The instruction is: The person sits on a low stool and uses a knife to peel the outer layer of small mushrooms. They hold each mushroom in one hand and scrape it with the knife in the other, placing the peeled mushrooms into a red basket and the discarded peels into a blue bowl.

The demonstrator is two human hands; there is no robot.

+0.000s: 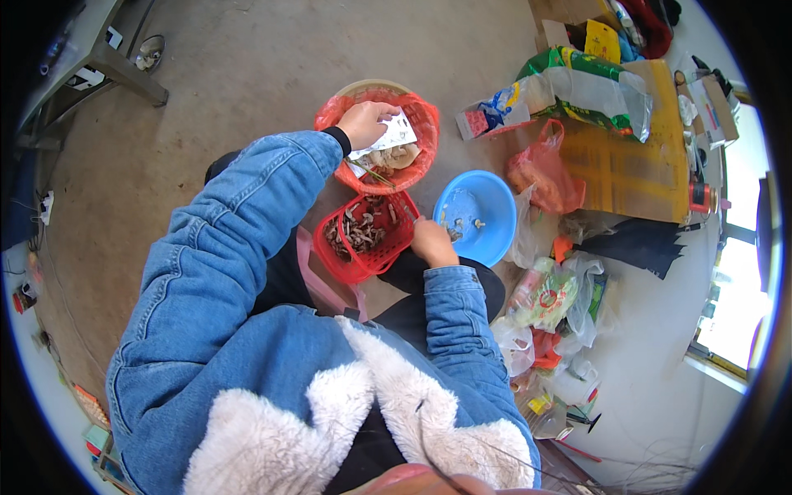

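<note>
My left hand (pixel 364 125) reaches over a bin lined with a red plastic bag (pixel 427 148) and touches a silvery sheet (pixel 401 129) lying on the refuse; whether it grips the sheet is not clear. Below the bin is a red plastic basket (pixel 346 272) with brownish, mushroom-like pieces (pixel 362 238) inside. At this basket's right edge, my right hand (pixel 434 242) has its fingers curled, and what they hold cannot be made out. Just right of it, a blue plastic basin (pixel 508 216) contains a few small pale pieces (pixel 479 223).
A large cardboard box (pixel 625 167) stands at the right with a green plastic package (pixel 575 68) on top. A red plastic bag (pixel 547 173) and several clear bags (pixel 585 297) lie beside the basin. A table leg (pixel 130 77) is at the upper left.
</note>
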